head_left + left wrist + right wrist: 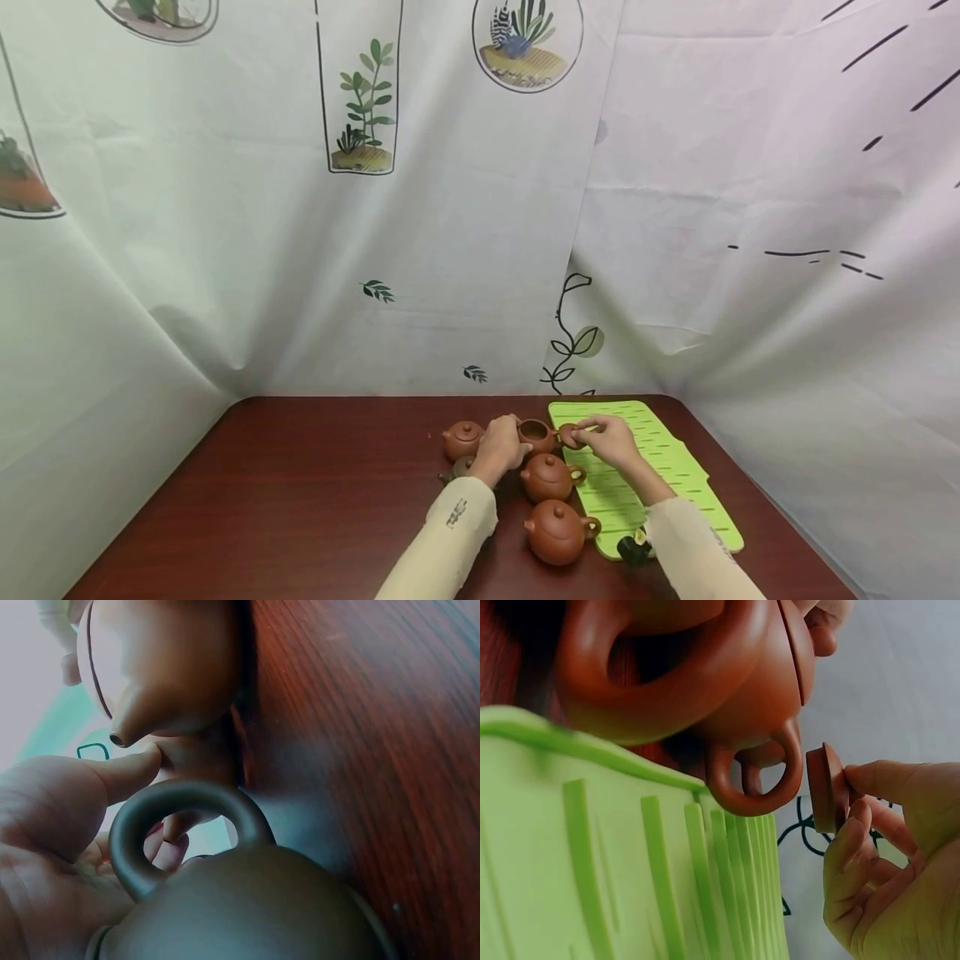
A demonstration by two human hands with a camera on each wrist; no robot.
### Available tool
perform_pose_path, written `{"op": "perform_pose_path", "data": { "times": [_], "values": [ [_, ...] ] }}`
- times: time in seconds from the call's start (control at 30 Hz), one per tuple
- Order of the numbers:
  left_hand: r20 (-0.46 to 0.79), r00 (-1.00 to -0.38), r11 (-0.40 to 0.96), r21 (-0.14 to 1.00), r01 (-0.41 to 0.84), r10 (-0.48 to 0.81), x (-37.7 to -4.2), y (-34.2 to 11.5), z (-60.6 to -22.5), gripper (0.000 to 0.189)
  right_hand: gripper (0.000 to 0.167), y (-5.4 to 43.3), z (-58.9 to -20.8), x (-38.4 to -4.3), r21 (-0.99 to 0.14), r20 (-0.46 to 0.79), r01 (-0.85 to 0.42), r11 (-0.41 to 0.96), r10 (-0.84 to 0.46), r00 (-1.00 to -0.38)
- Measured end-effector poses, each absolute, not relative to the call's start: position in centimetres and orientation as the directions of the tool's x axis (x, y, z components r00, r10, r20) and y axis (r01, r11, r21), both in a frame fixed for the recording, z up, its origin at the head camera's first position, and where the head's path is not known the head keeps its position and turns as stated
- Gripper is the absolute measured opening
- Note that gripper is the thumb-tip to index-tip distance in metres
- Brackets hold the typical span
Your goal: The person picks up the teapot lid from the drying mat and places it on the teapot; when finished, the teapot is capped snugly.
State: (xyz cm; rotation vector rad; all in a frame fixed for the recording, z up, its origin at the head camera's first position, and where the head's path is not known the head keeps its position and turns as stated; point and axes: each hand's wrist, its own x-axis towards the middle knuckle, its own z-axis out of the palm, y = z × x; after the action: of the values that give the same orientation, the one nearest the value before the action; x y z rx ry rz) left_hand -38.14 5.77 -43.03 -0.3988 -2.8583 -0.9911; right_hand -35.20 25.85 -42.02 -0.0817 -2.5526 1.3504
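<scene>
My right hand (615, 443) pinches a round reddish-brown teapot lid (572, 436) by its knob, with thumb and fingertips. The lid is off, held to the right of a lidless clay teapot (542, 448), whose dark round mouth shows. At that teapot's left, spout side, my left hand (502, 446) holds it with thumb and fingers; the exact grip is partly hidden behind a dark teapot's handle in the left wrist view. In the right wrist view the lid (826, 791) stands on edge between the fingers, apart from the teapots.
Two lidded clay teapots (549, 480) (557, 533) stand nearer in a row. Left of my left hand are another clay teapot (460, 442) and a dark teapot (247, 907). A green slotted mat (675, 475) lies at right, a small dark object (633, 550) at its near edge.
</scene>
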Motion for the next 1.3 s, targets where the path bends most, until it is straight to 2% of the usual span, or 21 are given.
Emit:
{"op": "perform_pose_path", "data": {
  "times": [0.67, 1.07, 1.3],
  "values": [
    [0.181, -0.957, 0.758, 0.584, 0.291, 0.228, -38.1, 5.9, -42.8, 0.041, 0.013, 23.2, -41.5, -36.4, -0.830, 0.208, -0.099, 0.548, 0.140, -0.968],
    [0.141, -0.963, 0.780, 0.565, 0.269, 0.230, -38.1, 6.0, -42.8, 0.043, 0.011, 21.2, -41.6, -37.3, -0.853, 0.197, -0.105, 0.511, 0.130, -0.972],
    [0.137, -0.965, 0.783, 0.565, 0.260, 0.222, -38.0, 5.9, -42.8, 0.044, 0.010, 20.7, -41.8, -37.6, -0.826, 0.223, -0.119, 0.551, 0.125, -0.967]
  ]
}}
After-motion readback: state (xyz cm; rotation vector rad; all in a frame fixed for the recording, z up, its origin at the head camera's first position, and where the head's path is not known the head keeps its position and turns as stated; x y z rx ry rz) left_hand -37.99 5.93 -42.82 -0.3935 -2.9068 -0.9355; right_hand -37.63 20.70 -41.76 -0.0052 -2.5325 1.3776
